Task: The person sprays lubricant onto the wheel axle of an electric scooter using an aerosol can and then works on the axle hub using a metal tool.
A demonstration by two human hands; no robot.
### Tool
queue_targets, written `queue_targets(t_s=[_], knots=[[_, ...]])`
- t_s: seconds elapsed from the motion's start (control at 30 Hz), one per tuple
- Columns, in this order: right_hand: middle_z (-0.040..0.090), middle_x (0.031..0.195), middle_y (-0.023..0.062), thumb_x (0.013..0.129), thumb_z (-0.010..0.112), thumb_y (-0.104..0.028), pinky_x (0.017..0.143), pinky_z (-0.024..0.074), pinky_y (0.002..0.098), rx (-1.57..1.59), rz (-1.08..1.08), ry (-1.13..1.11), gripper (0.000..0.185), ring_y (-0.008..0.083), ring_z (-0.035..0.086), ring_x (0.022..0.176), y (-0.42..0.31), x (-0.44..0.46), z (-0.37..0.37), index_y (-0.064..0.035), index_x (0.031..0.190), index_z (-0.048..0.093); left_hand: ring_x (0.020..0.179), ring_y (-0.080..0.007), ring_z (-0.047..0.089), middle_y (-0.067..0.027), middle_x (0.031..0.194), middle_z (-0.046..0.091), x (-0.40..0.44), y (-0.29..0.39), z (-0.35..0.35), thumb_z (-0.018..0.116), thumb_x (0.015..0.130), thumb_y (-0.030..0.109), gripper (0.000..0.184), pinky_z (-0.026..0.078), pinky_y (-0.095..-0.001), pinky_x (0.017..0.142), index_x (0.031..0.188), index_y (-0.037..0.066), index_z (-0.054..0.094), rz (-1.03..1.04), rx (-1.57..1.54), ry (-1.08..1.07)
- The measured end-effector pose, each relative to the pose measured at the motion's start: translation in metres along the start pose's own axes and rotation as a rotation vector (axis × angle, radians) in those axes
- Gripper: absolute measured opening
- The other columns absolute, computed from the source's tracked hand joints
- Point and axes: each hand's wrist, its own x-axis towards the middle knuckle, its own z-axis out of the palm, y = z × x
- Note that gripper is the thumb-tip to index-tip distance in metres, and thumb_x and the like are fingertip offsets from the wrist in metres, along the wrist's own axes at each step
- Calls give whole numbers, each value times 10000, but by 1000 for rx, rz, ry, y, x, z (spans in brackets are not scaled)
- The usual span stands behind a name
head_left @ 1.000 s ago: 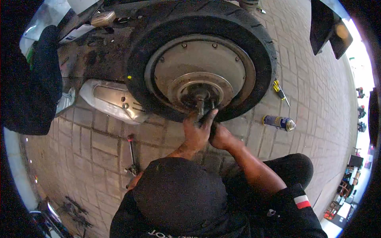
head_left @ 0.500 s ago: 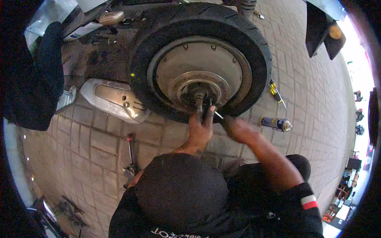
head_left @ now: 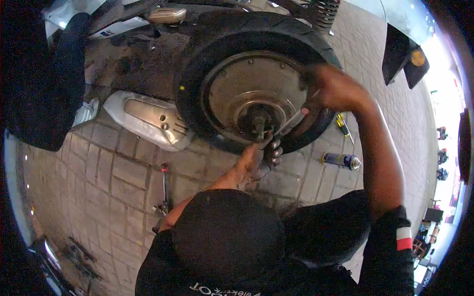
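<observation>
My left hand [head_left: 261, 160], its fingers curled, is at the lower edge of the wheel hub [head_left: 256, 79], close to the axle [head_left: 259, 123]. What lies inside its grip is mostly hidden. A grey bar [head_left: 291, 122] with a reddish end slants up to the right from beside its fingertips. Blurred by motion, my right hand [head_left: 340, 91] is raised over the right side of the black tyre [head_left: 195, 118]. It is closed round something dark, too smeared to make out.
A metal cover [head_left: 143, 118] lies left of the wheel. Right of it are a yellow-black screwdriver [head_left: 343, 127] and a spray can [head_left: 340, 161]. A red-tipped tool [head_left: 165, 185] is on the paving. A person's dark-clothed leg [head_left: 69, 74] is at the left; a capped head [head_left: 227, 229] fills the lower middle.
My right hand has moved from beside my left hand up and right, over the tyre. The slanting grey bar now shows. The view has shifted slightly, placing the wheel farther right.
</observation>
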Motion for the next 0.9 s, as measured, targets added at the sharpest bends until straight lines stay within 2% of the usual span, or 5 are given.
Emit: queue_targets(t_s=[0.1,0.23,0.33,0.53,0.9], knots=[[640,830,81,670,832,-231,717,476,295,703,343,266,428,169,591,773,19,-31,21,-1,968,630,750,-157,475,-14,843,522,4,4,-21,569,908,186,140,405,-286,625,1035,156,520,-82,-8,32],[674,914,84,760,776,-258,794,489,328,985,486,528,368,174,601,815,11,-36,49,0,999,667,796,-168,473,-28,882,513,6,3,-31,582,873,169,190,407,-297,643,1047,135,513,-89,-111,-120],[651,830,77,784,766,-254,720,475,276,1004,401,600,328,155,584,746,-19,-10,47,12,937,650,806,-173,466,-33,903,508,8,3,-33,567,869,176,194,405,-301,653,1047,123,511,-101,-136,-167],[659,1015,211,823,627,-340,875,498,476,191,165,464,360,393,636,943,-96,71,81,-62,1049,663,773,-167,456,-16,855,490,8,0,-21,530,896,228,153,389,-292,637,978,100,507,-78,-145,-194],[669,1000,208,825,681,-323,807,507,412,385,156,603,381,337,657,924,-54,-14,54,-18,1051,650,717,-169,506,-9,764,515,-13,-5,-28,522,941,211,129,432,-304,627,959,84,527,12,23,140]])
